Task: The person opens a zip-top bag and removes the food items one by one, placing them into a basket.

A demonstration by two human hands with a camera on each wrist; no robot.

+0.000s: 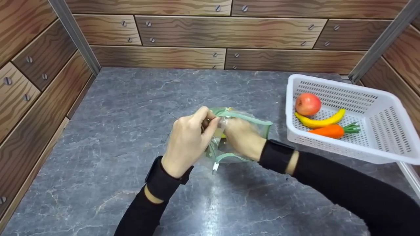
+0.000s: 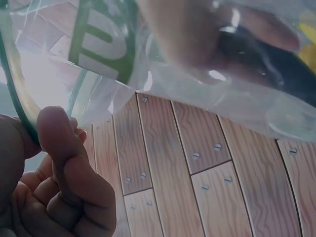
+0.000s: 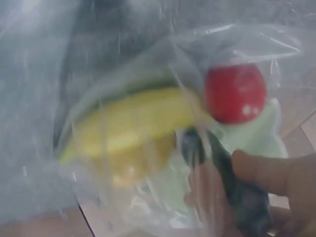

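My left hand [image 1: 190, 137] pinches the green-edged rim of a clear zip bag [image 1: 262, 122] between thumb and fingers. A white slider [image 1: 215, 166] hangs at the bag's near corner. Through the bag's mouth reaches my right hand [image 1: 244, 136], its fingers hidden in the head view. Inside the bag, in the right wrist view, thumb and fingers grip a long dark green cucumber [image 3: 224, 173]. Beside it, seen blurred through the plastic, lie a long yellow piece [image 3: 143, 118], an orange-yellow piece [image 3: 148, 160] below it and a round red piece [image 3: 236, 94].
A white perforated basket [image 1: 344, 151] stands on the right of the grey marbled table [image 1: 131, 98]. In it lie an apple [image 1: 308, 104], a banana [image 1: 323, 122] and a carrot [image 1: 331, 131]. Wood-patterned panels [image 1: 183, 32] enclose the back and sides.
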